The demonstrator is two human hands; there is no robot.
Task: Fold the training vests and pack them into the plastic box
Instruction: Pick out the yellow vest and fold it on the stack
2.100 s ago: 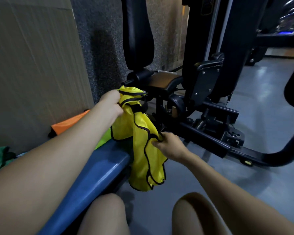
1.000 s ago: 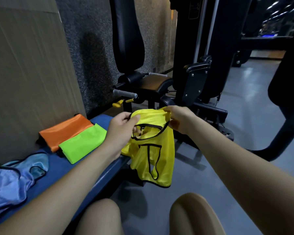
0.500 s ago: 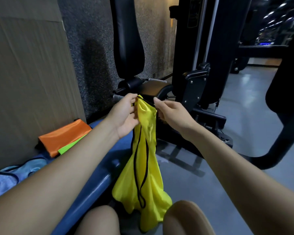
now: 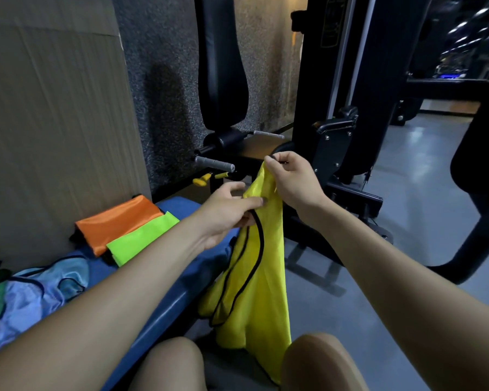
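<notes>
Yellow vest: we hold it hanging beside the bench.
Right hand: pinches its top.
Left hand: pinches its black-trimmed edge.

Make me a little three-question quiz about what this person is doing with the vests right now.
1. True or false: the yellow vest lies folded flat on the blue bench.
2. Which hand holds the vest's top end? A) right hand B) left hand
3. Fill in: beside the folded orange vest lies a folded ____ one.

Key:
1. False; it hangs from both hands.
2. A
3. Green
</notes>
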